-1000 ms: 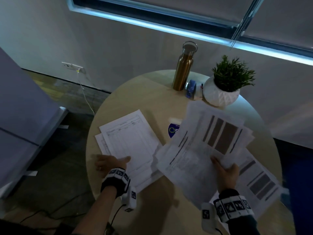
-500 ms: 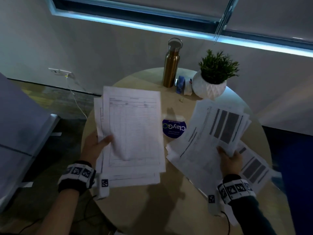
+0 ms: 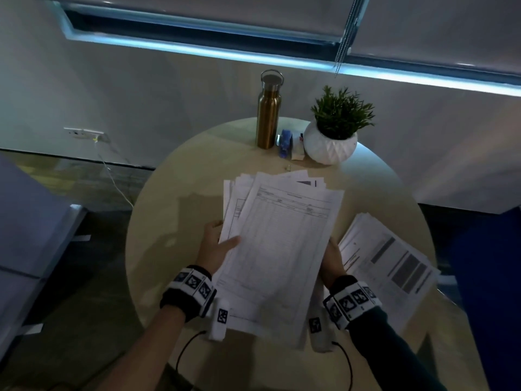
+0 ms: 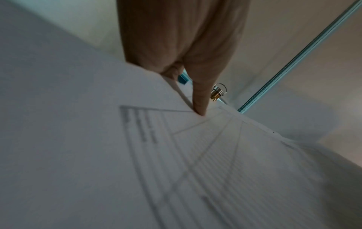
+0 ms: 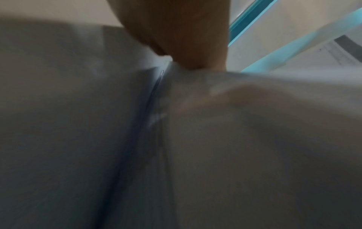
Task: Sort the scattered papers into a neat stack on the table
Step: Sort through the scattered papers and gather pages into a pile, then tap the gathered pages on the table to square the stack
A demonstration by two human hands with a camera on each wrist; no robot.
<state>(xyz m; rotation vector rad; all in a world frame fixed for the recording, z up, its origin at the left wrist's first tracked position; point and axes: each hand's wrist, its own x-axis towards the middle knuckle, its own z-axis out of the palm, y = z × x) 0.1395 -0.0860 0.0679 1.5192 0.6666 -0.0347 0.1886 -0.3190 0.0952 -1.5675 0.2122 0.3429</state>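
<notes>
A round, pale wooden bench carries a gold bottle, a white potted plant and a small blue item at its far edge, and loose printed papers at right.

Looks like I'm in an office: round table with printed forms, a metal bottle, a potted plant, roller blinds on the window and a wall socket by the floor.

Left hand and right hand grip papers above table.
</notes>
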